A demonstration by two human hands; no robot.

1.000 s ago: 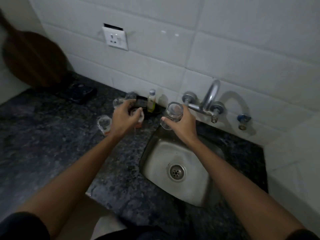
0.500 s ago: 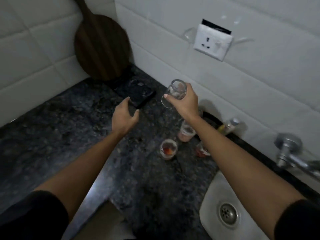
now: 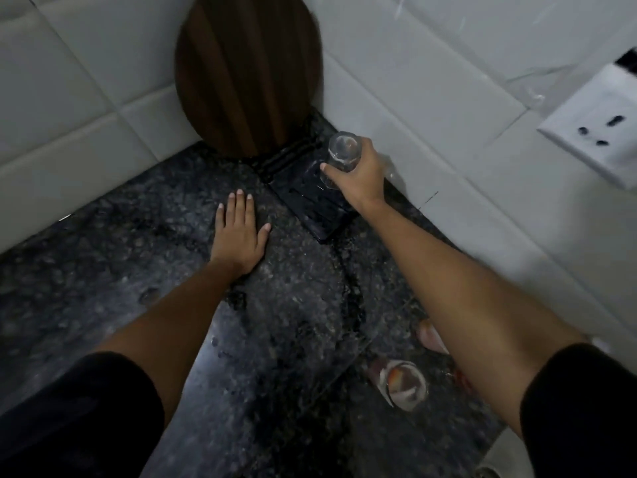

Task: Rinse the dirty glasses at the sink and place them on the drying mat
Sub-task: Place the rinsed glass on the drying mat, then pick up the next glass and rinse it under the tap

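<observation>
My right hand [image 3: 362, 174] grips a clear glass [image 3: 341, 155], turned base up, over the black drying mat [image 3: 310, 198] by the tiled wall. The glass's rim is at or just above the mat; I cannot tell if it touches. My left hand [image 3: 239, 236] rests flat on the dark stone counter, fingers straight, just left of the mat. A dirty glass with reddish residue [image 3: 401, 382] stands on the counter under my right forearm. A second dirty glass [image 3: 429, 336] is partly hidden behind that forearm.
A round dark wooden board [image 3: 248, 70] leans in the wall corner right behind the mat. A white wall socket [image 3: 599, 132] sits at the right. The speckled counter [image 3: 103, 270] stretches left and forward. A pale sliver of the sink [image 3: 489, 469] shows at bottom right.
My view swung left from the sink to the corner. My right hand carried the glass from the tap to the mat and turned it base up. My left hand settled flat on the counter.
</observation>
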